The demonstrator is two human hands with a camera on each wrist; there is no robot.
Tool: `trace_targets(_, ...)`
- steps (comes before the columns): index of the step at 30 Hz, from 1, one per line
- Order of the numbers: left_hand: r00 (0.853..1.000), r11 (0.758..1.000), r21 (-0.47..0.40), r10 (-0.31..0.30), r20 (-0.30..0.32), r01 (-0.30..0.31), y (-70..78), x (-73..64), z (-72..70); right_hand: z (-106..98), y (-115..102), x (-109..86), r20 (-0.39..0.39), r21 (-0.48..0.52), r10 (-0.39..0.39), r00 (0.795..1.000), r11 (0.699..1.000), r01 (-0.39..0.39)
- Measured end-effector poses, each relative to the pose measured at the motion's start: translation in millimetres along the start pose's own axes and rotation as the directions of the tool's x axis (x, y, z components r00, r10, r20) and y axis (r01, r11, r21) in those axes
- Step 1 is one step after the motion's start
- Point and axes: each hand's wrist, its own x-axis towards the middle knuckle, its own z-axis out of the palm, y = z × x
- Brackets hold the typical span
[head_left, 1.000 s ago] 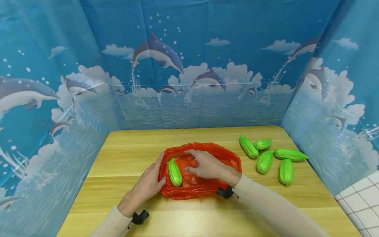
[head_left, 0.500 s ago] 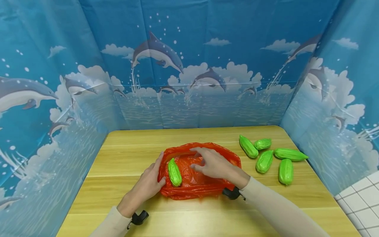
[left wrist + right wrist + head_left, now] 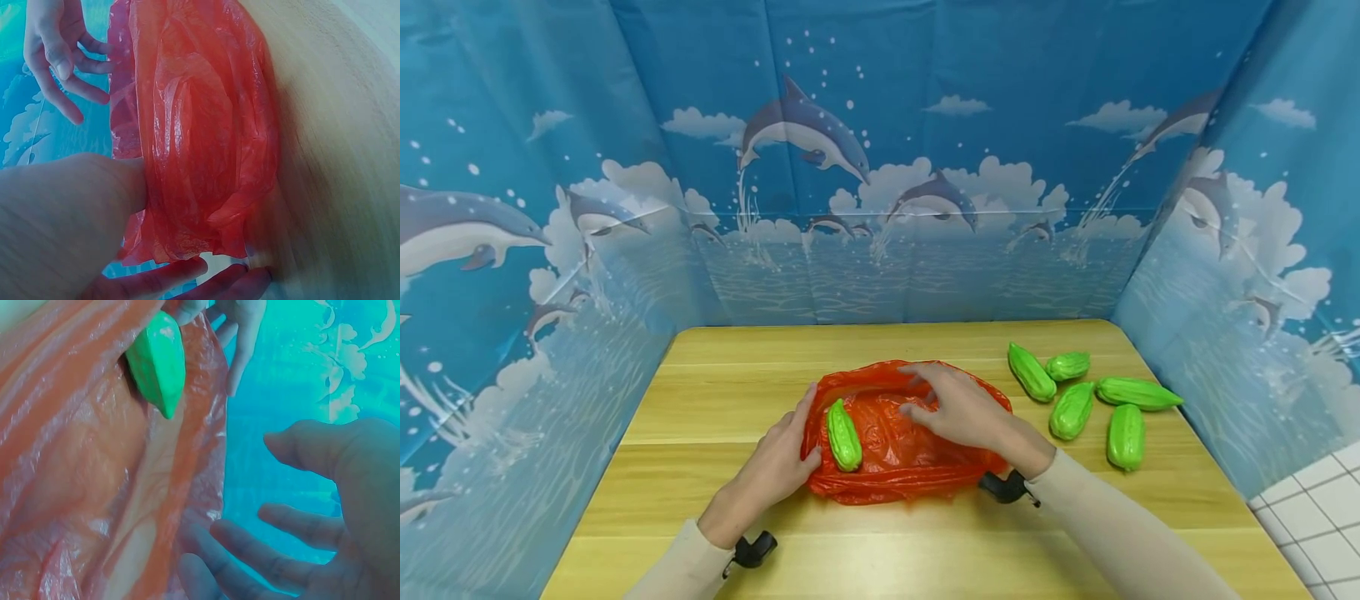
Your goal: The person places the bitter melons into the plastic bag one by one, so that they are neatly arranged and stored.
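Observation:
A red plastic bag (image 3: pixel 895 483) lies on the table with its mouth spread wide. Inside it, on the left, rests a bright green ribbed gourd (image 3: pixel 844 435), whose pointed end also shows in the right wrist view. My left hand (image 3: pixel 775 467) holds the bag's left edge, thumb over the rim on the inside and fingers along the outside. Over the bag's right part hovers my right hand (image 3: pixel 966 408), fingers spread and loosely bent, nothing between them. In the right wrist view its fingers (image 3: pixel 275 556) stand apart from the thumb.
Several more green gourds (image 3: pixel 1071 410) lie grouped on the right side of the wooden table (image 3: pixel 722 392). A blue curtain with dolphins (image 3: pixel 880 275) encloses the back and both sides. White tiles (image 3: pixel 1326 517) show at lower right.
My right hand has drawn back to the right over the bag, away from the gourd inside. The left hand keeps its place at the rim, and the gourds have not moved.

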Motion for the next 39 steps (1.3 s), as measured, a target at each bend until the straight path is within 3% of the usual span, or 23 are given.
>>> trace_targets(18, 1.000, 1.000, 0.005, -0.006, -0.012, 0.006, -1.2, -2.5, -4.4, -15, 10, -3.9, -0.076, -0.013, 0.005, 0.997, 1.000, -0.006)
trace_targets(39, 0.999, 0.999, 0.045, -0.007, 0.038, 0.005, 1.7, 2.4, -0.5, -42, 43, -23.4, -0.212, -0.107, 0.024, 0.977, 0.993, -0.047)
